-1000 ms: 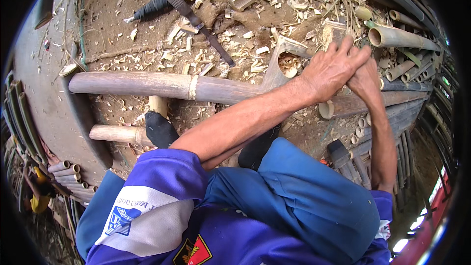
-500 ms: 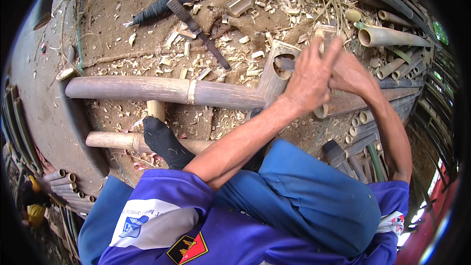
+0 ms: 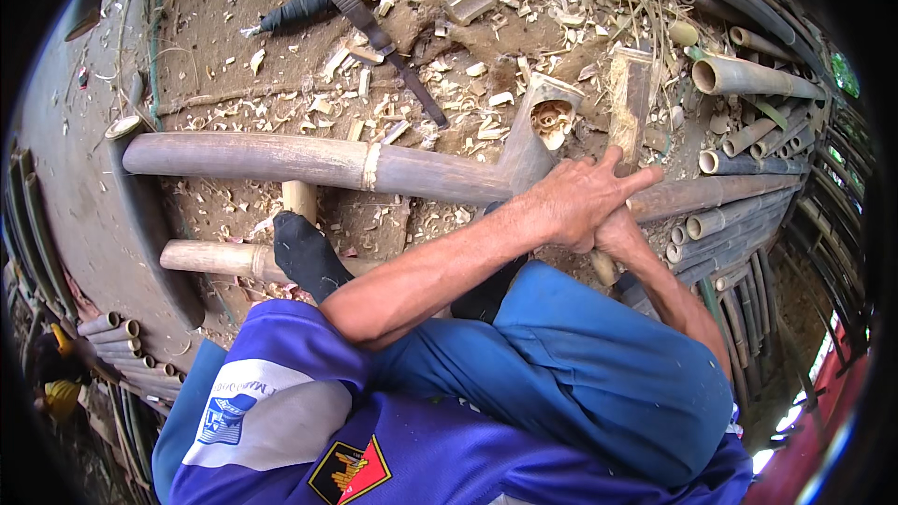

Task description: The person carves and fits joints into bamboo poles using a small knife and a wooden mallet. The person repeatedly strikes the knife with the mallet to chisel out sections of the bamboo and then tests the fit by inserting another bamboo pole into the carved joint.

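A bamboo pole (image 3: pixel 262 159) lies across in front of me. Its right end meets a short bamboo piece (image 3: pixel 526 157) with a hole (image 3: pixel 554 122) cut in its side, pale shavings showing inside. Just right of that joint, my left hand (image 3: pixel 575 201) crosses over my right hand (image 3: pixel 615 232), with at least two left fingers stretched apart. My right hand's fingers are mostly hidden underneath. A rounded wooden end (image 3: pixel 603 268) pokes out below the hands, perhaps a tool handle. Beyond them lies a split bamboo piece (image 3: pixel 629 98).
A large knife with a wrapped handle (image 3: pixel 297 14) and a narrow dark blade (image 3: pixel 388 47) lie among shavings at the back. Bamboo tubes (image 3: pixel 748 78) are stacked at right. My foot (image 3: pixel 304 252) rests near a lower bamboo pole (image 3: pixel 215 259). Another person (image 3: pixel 61 369) is far left.
Both hands have drawn back toward me, away from the hole. A dark blade tip that sat at the hole is gone from it. The view has shifted slightly.
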A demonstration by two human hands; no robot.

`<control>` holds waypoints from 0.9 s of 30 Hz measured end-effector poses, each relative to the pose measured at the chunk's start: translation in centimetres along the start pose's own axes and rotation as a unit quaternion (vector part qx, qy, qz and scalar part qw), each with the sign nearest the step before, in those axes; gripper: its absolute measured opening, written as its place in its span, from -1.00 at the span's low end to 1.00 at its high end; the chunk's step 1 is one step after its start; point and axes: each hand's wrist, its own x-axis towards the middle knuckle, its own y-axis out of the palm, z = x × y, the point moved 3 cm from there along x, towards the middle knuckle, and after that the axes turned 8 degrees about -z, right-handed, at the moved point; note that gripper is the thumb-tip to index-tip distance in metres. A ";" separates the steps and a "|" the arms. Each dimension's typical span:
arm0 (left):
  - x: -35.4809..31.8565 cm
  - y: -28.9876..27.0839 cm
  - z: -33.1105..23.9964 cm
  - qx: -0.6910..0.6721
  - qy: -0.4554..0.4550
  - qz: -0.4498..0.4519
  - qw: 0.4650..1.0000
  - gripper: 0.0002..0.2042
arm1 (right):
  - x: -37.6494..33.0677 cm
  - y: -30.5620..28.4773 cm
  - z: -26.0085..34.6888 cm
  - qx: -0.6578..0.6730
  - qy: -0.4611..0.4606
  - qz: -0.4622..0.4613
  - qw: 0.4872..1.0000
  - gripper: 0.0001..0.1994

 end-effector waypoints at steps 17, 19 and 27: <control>5.1 0.9 -1.9 0.145 0.006 0.051 0.988 0.08 | -1.0 -4.4 -0.7 0.019 0.102 -0.149 0.983 -0.54; 6.1 1.6 -1.8 0.131 0.035 -0.021 0.991 0.13 | 1.0 -8.5 -0.9 -0.166 0.058 -0.093 0.980 -0.62; 6.3 2.6 -1.2 -0.017 -0.126 -0.336 0.933 0.04 | 6.6 -11.1 2.2 -0.349 -0.344 0.020 0.871 -0.78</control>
